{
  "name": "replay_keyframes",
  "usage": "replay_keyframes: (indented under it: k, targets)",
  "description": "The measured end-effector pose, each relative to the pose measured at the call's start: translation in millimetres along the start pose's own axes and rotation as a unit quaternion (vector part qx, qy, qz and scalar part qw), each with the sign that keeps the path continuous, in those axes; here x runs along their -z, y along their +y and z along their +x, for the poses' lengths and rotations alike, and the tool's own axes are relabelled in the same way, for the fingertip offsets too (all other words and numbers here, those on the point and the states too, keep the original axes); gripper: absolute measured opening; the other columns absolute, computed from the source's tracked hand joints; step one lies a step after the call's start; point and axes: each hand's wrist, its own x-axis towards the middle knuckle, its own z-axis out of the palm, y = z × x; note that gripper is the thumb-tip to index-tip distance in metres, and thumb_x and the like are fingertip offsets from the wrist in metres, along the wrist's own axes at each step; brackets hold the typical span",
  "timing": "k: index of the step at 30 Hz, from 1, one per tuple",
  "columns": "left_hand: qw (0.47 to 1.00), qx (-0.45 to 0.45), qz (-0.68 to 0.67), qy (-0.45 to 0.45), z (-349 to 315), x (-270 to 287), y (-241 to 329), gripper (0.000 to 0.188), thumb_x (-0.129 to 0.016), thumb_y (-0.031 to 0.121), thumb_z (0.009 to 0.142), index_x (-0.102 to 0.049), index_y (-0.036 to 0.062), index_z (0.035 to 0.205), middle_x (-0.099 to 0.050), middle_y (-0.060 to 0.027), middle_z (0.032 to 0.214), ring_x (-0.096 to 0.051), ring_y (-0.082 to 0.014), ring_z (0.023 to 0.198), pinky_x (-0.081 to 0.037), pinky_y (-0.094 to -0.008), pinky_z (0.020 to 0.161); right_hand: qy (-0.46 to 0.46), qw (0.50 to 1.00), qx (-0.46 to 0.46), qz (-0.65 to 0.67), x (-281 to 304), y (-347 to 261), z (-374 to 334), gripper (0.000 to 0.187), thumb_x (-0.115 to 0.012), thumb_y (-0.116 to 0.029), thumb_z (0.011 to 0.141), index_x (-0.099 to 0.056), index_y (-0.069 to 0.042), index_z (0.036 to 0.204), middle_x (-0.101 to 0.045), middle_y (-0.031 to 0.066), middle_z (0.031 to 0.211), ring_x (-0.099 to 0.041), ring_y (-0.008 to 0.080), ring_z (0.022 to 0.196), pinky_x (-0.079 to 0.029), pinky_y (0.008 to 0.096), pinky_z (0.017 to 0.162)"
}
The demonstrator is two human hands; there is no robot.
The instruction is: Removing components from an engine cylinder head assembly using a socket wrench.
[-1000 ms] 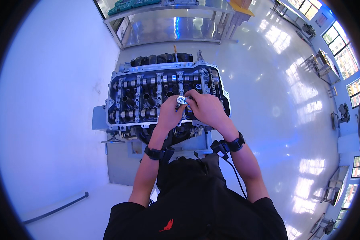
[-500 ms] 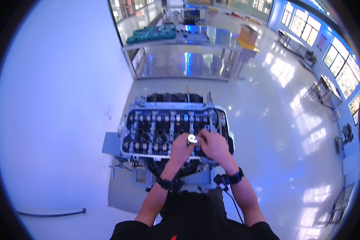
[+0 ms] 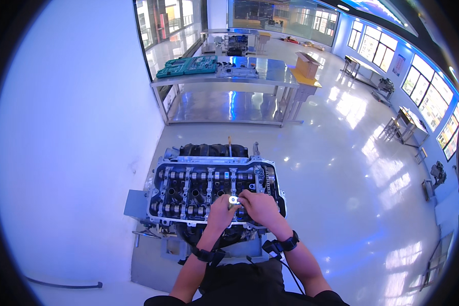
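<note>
In front of me is an engine [image 3: 188, 175], its top uncovered so the camshafts [image 3: 199, 209] and the timing chain at the right end show. Over its near right part my two hands meet. My left hand [image 3: 221, 213] is closed around a small, bright metal part with a round, ring-like end [image 3: 233, 200]; glare hides its exact kind. Fingers of my right hand [image 3: 259, 206] are pinched at the right side of that same part. The fingertips partly cover it, and whether it touches the engine cannot be made out.
A steel workbench [image 3: 273, 76] stands beyond the engine, carrying a green tool case [image 3: 188, 66] and a metal cover [image 3: 237, 71]. A cardboard box [image 3: 307, 65] sits right of it. White wall [image 3: 71, 153] rises at left; shiny floor stretches right.
The view has tilted upward, so the engine, bench and hands appear lower and slightly further left. Both hands stay together on the small metal part.
</note>
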Motion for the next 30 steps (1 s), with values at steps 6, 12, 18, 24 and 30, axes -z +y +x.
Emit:
replay_keyframes:
  k: [6, 12, 18, 24, 30]
  targets:
    - [0.997, -0.003, -0.066, -0.035, 3.2, 2.0, 4.6, 0.019, -0.075, 0.010, 0.083, -0.060, 0.0001, 0.090, -0.063, -0.0156, 0.082, -0.063, -0.0353, 0.075, -0.049, -0.0418, 0.065, 0.016, 1.000, -0.007, -0.006, 4.6, 5.5, -1.3, 0.019, -0.052, -0.026, 0.099, -0.061, -0.009, 0.101, -0.070, 0.0146, 0.084, -0.068, 0.0370, 0.079, -0.052, 0.0484, 0.066]
    - [0.996, 0.068, -0.057, 0.008, -2.1, 4.1, -3.9, 0.017, -0.077, 0.003, 0.079, -0.064, 0.0013, 0.090, -0.067, -0.0106, 0.076, -0.067, -0.0244, 0.070, -0.051, -0.0349, 0.065, 0.012, 0.996, 0.080, 0.044, -0.4, -2.9, -5.7, 0.031, -0.061, -0.029, 0.094, -0.059, -0.009, 0.118, -0.067, 0.0118, 0.100, -0.067, 0.0370, 0.088, -0.054, 0.0464, 0.071]
    - [0.998, -0.015, -0.057, -0.012, 1.0, 4.0, -2.1, 0.013, -0.071, -0.001, 0.082, -0.060, -0.0002, 0.090, -0.064, -0.0119, 0.083, -0.064, -0.0232, 0.073, -0.048, -0.0347, 0.066, 0.012, 0.998, 0.054, 0.005, -2.9, 0.5, -10.6, 0.031, -0.061, -0.027, 0.094, -0.059, -0.010, 0.120, -0.066, 0.0092, 0.094, -0.067, 0.0330, 0.084, -0.054, 0.0436, 0.069]
    - [0.996, 0.029, -0.084, 0.000, -4.4, 1.8, -15.7, 0.007, -0.067, -0.001, 0.084, -0.061, -0.0020, 0.087, -0.061, -0.0137, 0.072, -0.059, -0.0258, 0.063, -0.046, -0.0353, 0.060, 0.040, 0.997, 0.061, 0.013, -7.3, -1.2, -13.9, 0.028, -0.062, -0.025, 0.094, -0.063, -0.012, 0.118, -0.064, 0.0079, 0.088, -0.067, 0.0306, 0.080, -0.053, 0.0411, 0.065]
    - [0.995, 0.080, -0.061, 0.027, -1.9, 5.8, -1.7, 0.015, -0.073, -0.003, 0.079, -0.058, -0.0008, 0.082, -0.059, -0.0120, 0.069, -0.059, -0.0220, 0.064, -0.046, -0.0358, 0.062, 0.056, 0.998, 0.039, -0.007, -15.3, -5.5, -14.8, 0.028, -0.063, -0.020, 0.092, -0.063, -0.010, 0.119, -0.063, 0.0086, 0.086, -0.067, 0.0306, 0.078, -0.052, 0.0415, 0.064]
